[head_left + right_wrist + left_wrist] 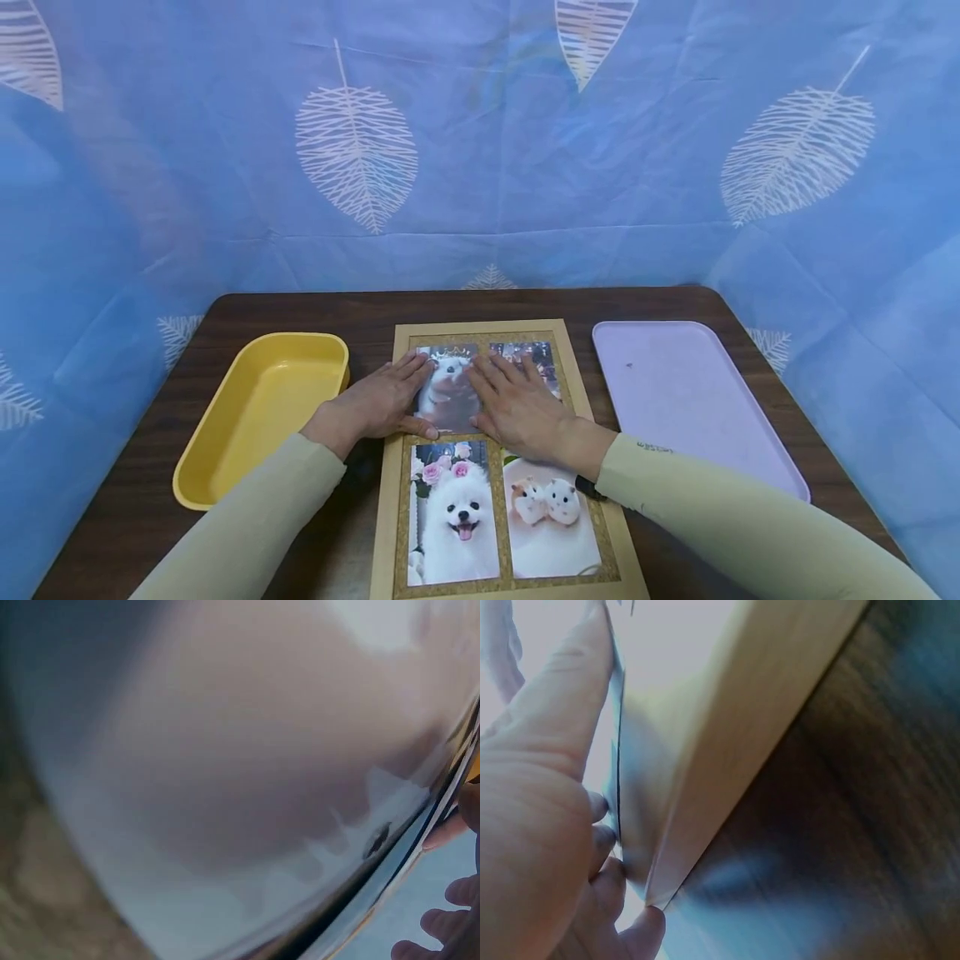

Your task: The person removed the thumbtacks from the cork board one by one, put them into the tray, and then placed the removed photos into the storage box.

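A board with a light wooden frame (pixel 385 533) and a cork backing lies before me, with photos in four openings arranged two by two. My left hand (pixel 378 400) rests with straight fingers on the left edge of the upper left photo (pixel 447 396), which shows a pale furry animal. On that photo's right side lies my right hand (pixel 521 412), its fingers extended, partly covering the upper right photo (pixel 551 367). Below are a white dog photo (pixel 459 521) and a photo of two hamsters (pixel 553 525). In the left wrist view, the left hand (pixel 540 832) is beside the frame's edge.
A yellow tray (pixel 258 400) stands left of the board on the dark wooden table (pixel 330 312). To the right lies a flat lilac tray (pixel 682 375). Behind the table hangs a blue cloth (pixel 487 167) with white leaf prints.
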`<state>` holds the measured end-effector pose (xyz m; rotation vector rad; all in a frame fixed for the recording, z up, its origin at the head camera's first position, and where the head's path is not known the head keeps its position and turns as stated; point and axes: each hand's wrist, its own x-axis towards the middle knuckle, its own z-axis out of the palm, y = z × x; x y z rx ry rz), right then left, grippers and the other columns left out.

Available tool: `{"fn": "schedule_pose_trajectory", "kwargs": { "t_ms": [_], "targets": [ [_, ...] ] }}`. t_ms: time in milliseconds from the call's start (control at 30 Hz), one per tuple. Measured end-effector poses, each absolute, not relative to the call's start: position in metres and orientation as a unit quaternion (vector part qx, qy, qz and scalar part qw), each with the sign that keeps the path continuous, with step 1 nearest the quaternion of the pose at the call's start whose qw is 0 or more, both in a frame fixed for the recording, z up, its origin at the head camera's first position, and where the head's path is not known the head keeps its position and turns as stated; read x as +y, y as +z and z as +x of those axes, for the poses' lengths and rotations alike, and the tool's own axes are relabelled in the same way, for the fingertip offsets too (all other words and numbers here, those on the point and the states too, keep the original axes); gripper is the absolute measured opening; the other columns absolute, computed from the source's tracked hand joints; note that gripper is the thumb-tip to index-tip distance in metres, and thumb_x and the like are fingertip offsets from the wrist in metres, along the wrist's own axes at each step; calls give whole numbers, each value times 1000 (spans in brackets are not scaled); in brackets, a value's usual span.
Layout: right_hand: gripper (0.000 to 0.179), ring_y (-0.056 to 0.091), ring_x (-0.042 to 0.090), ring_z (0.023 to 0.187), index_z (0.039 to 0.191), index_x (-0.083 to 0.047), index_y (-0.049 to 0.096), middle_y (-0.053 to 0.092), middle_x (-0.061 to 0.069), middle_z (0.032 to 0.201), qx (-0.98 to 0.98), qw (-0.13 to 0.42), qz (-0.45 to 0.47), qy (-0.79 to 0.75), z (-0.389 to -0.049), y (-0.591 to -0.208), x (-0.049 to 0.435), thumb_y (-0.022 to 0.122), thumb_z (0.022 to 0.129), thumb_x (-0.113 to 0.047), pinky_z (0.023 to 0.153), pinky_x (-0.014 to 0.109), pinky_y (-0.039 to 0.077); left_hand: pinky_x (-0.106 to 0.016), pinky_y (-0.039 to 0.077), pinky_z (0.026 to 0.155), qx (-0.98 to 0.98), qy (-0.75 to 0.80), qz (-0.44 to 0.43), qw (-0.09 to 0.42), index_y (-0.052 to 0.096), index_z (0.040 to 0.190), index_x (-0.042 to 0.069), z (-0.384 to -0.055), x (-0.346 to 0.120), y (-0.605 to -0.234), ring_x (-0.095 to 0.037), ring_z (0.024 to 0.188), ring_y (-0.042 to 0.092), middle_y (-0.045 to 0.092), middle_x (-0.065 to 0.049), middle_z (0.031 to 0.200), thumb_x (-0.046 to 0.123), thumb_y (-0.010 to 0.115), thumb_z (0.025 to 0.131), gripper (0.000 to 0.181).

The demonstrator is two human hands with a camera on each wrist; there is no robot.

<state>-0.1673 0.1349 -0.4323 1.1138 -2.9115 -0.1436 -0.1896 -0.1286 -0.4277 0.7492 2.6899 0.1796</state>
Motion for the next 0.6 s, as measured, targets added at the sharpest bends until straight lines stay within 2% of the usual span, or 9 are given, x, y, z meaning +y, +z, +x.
{"fn": "schedule_pose_trajectory", "kwargs": {
  "t_ms": [300,600],
  "targets": [
    [76,22,37,162,170,-12,20,21,13,176,-937,-35,347,-35,-172,-434,136,34,112,-59,126,70,19,-55,20,131,948,56,264,169,21,169,9,-191,-128,-428,-32,165,7,15,-12,177,72,65,90,111],
    [79,22,35,162,170,-14,20,21,11,176,-936,-62,346,-33,-174,-436,135,30,110,-65,126,70,20,-56,18,131,948,59,261,173,20,169,9,-190,-129,-429,-32,165,6,14,-12,178,72,65,89,111]
  ]
}}
